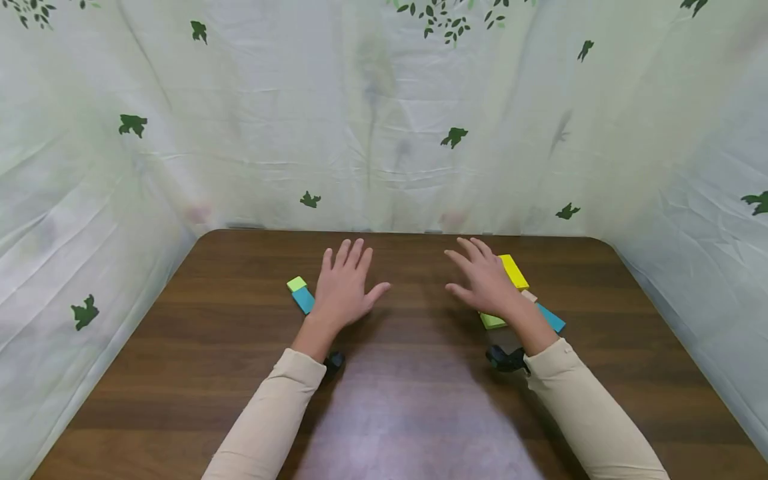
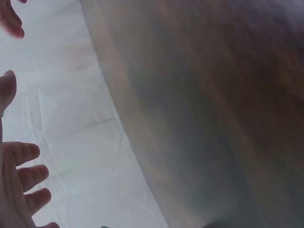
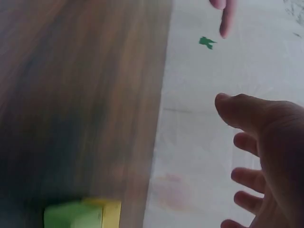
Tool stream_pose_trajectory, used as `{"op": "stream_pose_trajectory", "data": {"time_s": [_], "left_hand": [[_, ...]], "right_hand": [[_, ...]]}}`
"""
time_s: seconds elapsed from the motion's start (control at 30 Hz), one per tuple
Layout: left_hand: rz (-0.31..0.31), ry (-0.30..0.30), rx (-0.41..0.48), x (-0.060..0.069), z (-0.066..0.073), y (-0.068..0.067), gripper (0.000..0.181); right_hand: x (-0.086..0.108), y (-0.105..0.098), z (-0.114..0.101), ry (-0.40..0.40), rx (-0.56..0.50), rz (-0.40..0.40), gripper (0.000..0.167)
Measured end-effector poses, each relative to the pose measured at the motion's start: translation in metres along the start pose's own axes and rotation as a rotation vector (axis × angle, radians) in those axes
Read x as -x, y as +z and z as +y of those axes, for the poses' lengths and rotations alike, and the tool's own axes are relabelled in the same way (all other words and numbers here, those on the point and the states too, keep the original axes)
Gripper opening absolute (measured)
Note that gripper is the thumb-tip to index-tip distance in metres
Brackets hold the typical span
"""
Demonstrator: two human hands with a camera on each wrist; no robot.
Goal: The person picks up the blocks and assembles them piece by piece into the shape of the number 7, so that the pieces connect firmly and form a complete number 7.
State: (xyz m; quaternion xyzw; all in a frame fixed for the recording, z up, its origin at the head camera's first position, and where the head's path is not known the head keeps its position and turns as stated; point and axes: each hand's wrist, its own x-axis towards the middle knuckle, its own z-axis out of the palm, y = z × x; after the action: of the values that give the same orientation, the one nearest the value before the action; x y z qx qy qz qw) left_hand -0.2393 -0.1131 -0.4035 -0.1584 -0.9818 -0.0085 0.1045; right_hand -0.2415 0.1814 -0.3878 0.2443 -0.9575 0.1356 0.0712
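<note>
Fingers spread, my left hand (image 1: 345,287) hovers above the table and holds nothing. Just left of it lie a light green block (image 1: 297,284) and a blue block (image 1: 303,300), the latter partly behind the hand. My right hand (image 1: 483,280) is also raised with fingers extended, free of any object. Around and below its wrist are a yellow block (image 1: 514,271), a small pale block (image 1: 529,295), a blue block (image 1: 551,317) and a green block (image 1: 493,321), some partly covered by the arm. In the right wrist view, green (image 3: 73,216) and yellow (image 3: 111,213) blocks show at the bottom edge.
The brown wooden table (image 1: 408,413) has rounded far corners. A white curtain (image 1: 258,133) with green leaf and bird prints hangs behind it and along both sides. Each wrist carries a dark camera, the right one (image 1: 506,359) being plainer to see.
</note>
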Motion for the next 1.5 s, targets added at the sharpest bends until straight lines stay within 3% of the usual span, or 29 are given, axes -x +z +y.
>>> {"op": "stream_pose_trajectory", "data": {"time_s": [0.1, 0.23, 0.33, 0.47, 0.73, 0.9, 1.2, 1.5], "left_hand": [[0.064, 0.063, -0.009, 0.005, -0.001, -0.003, 0.075], [0.153, 0.197, 0.008, 0.012, 0.002, -0.003, 0.063], [0.188, 0.264, 0.027, 0.016, 0.005, -0.001, 0.057], [0.203, 0.291, 0.029, 0.018, 0.007, 0.0, 0.055], [0.181, 0.342, 0.039, 0.016, 0.017, 0.001, 0.054], [0.147, 0.373, 0.039, 0.016, 0.03, 0.004, 0.054], [0.125, 0.471, 0.038, 0.008, 0.071, 0.005, 0.052], [0.024, 0.544, 0.042, 0.001, 0.114, 0.007, 0.052]], "right_hand": [[0.007, -0.004, 0.005, -0.081, 0.012, 0.031, 0.057], [0.017, -0.01, 0.014, -0.168, 0.019, 0.055, 0.044], [0.025, -0.012, 0.021, -0.18, 0.014, 0.051, 0.04], [0.033, -0.008, 0.031, -0.166, 0.018, 0.039, 0.036], [0.049, -0.007, 0.046, -0.094, -0.02, 0.01, 0.036], [0.057, -0.01, 0.055, -0.037, -0.061, -0.03, 0.039], [0.076, -0.011, 0.071, -0.041, -0.039, -0.017, 0.039], [0.083, -0.008, 0.085, -0.005, -0.015, -0.04, 0.042]]}}
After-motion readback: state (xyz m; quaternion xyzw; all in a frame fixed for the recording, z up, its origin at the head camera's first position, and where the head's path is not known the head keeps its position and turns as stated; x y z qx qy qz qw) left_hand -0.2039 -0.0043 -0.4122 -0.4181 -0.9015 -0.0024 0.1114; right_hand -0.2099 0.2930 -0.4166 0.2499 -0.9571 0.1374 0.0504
